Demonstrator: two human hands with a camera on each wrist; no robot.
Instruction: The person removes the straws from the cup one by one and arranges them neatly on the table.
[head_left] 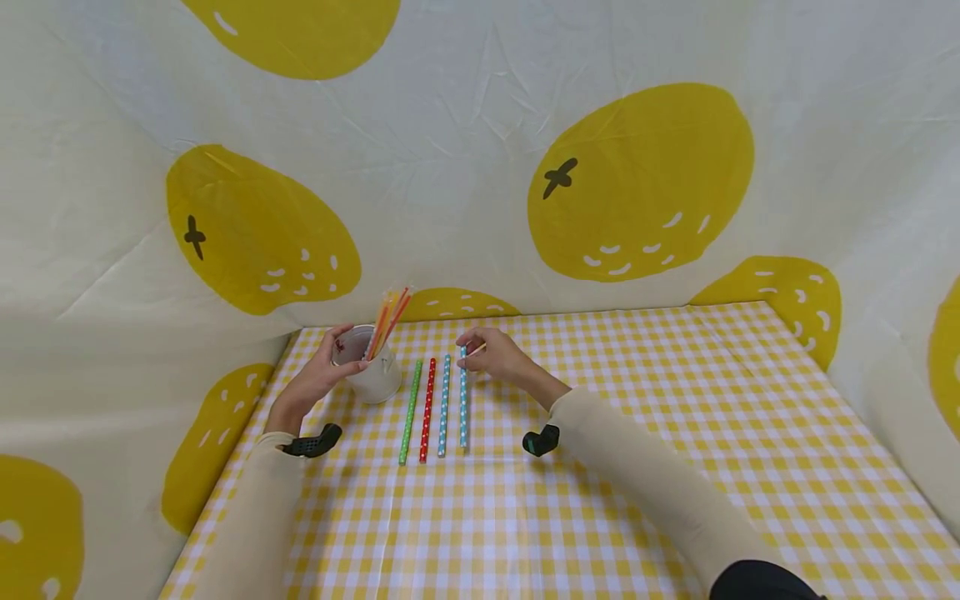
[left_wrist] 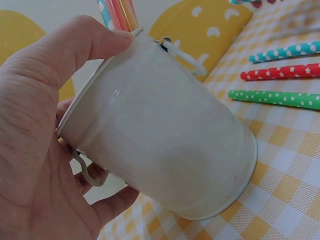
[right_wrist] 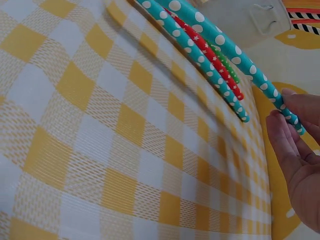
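My left hand grips a small white metal bucket by its rim, thumb over the edge and fingers round the far side. In the left wrist view the bucket shows a thin rim and small side handles. Orange, yellow and red straws stand inside it. My right hand pinches the far end of a blue straw with white dots between thumb and fingers. Left of that straw lie another blue dotted straw, a red star-patterned straw and a green dotted straw, roughly parallel.
A yellow-and-white checked cloth covers the table. Behind it hangs a pale sheet printed with large yellow fruit, meeting the table's back edge. The bucket stands near the back left corner.
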